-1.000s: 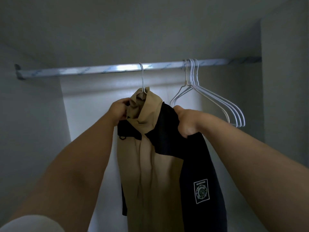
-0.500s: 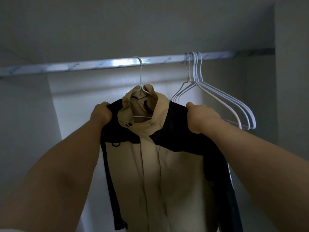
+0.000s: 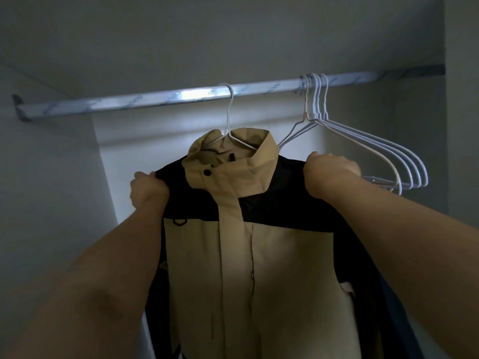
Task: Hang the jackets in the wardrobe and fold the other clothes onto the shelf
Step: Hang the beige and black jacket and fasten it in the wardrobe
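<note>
Hanging step, nearly done: the jacket [image 3: 259,255] hangs on a hanger [image 3: 229,117] hooked over the rail [image 3: 155,101]. The left hand [image 3: 147,187] and right hand [image 3: 329,174] each clutch 1 black shoulder. Next, likely: release both and fetch more clothes.

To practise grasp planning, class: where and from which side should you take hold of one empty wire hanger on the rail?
I would pinch the outermost wire hanger at its rounded shoulder end, coming from the right: there the wires fan apart, whereas the hooks bunch on the rail, close to the hung jacket.
</note>
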`<state>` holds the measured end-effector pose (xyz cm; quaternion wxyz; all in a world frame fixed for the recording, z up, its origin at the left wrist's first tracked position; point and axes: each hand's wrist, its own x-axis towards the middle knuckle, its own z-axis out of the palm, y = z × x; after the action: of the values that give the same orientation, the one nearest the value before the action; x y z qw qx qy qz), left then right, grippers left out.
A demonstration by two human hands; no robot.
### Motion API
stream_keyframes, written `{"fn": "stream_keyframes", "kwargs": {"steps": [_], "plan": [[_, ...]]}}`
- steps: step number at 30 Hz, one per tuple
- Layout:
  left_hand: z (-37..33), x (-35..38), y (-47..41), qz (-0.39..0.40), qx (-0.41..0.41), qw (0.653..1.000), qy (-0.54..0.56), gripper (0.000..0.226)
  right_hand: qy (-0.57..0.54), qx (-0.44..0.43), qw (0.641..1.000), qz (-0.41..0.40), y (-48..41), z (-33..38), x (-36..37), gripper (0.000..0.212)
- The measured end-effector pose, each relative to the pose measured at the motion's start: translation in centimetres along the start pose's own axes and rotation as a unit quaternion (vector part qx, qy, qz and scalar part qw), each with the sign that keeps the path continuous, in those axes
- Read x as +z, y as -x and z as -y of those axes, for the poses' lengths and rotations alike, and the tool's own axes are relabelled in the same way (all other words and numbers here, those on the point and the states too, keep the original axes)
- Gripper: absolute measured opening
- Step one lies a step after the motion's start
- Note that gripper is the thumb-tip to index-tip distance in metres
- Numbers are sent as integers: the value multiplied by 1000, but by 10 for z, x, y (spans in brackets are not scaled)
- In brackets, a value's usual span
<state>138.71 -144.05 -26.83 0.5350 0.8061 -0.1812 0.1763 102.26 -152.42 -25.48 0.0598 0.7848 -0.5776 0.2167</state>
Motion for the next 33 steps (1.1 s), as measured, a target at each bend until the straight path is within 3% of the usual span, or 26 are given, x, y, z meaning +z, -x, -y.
{"fn": "stream_keyframes", "kwargs": {"steps": [3, 5, 10, 12, 15, 18, 20, 24, 28, 33], "plan": [[-17, 1, 14, 79, -47, 995, -36, 40, -26, 3, 999, 22, 4, -5, -7, 58], [-30, -3, 19, 93, -34, 994, -47, 38, -34, -28, 999, 18, 9, -7, -18, 57], [-73, -27, 41, 9, 170, 982, 77, 29, -80, -171, 979, -76, 20, 5, -35, 35], [-96, -38, 56, -15, 250, 961, 118, 33, -102, -183, 974, -92, 22, 12, -37, 22], [-126, -48, 84, -32, 386, 910, 148, 22, -102, -182, 970, -123, 26, 17, -37, 24], [-144, -49, 104, 57, 479, 865, 138, 14, -137, -189, 965, -116, 31, 21, -35, 37], [-148, -49, 110, 135, 523, 839, 70, 23, -171, -193, 961, -95, 37, 21, -36, 45], [-145, -52, 117, 195, 536, 804, -169, 44, -181, -192, 963, -48, 53, 29, -25, 42], [-137, -70, 111, 247, 492, 819, -162, 34, -211, -250, 944, -52, 75, 56, -12, 36], [-121, -107, 86, 212, 414, 866, -181, 31, -274, -344, 898, -10, 106, 114, -5, 18]]}}
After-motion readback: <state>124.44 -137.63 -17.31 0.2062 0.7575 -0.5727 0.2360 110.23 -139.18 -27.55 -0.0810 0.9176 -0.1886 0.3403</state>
